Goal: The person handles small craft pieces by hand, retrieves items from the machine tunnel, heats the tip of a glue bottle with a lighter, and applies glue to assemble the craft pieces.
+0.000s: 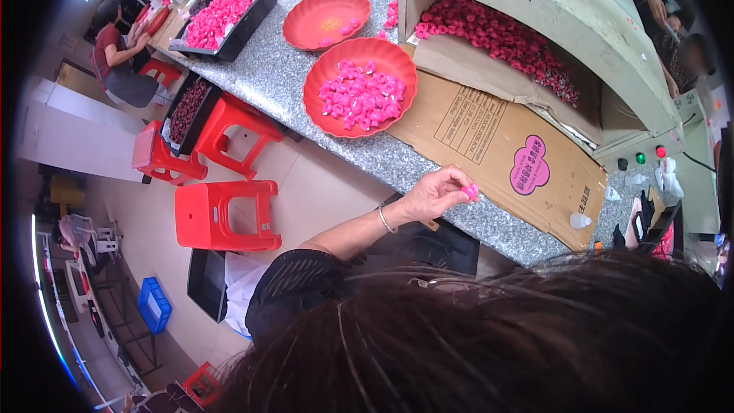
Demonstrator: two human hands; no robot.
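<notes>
My left hand [437,194], a bracelet on its wrist, pinches a small bright pink piece [470,193] between thumb and fingertips. It hovers at the front edge of the speckled grey table, beside a flat brown cardboard sheet [489,172] with a pink printed label. Up and to its left stands a red scalloped bowl [312,107] holding many similar pink pieces [361,95]. Hair along the bottom covers part of the view, and my right hand does not show.
Behind stands another red bowl [294,29] with a few pieces. A black tray [252,21] heaped with pink pieces is at far left. The pale machine's opening [619,99] holds a pink heap. A small white bottle [580,220] stands right; red stools [222,214] below; people in the background.
</notes>
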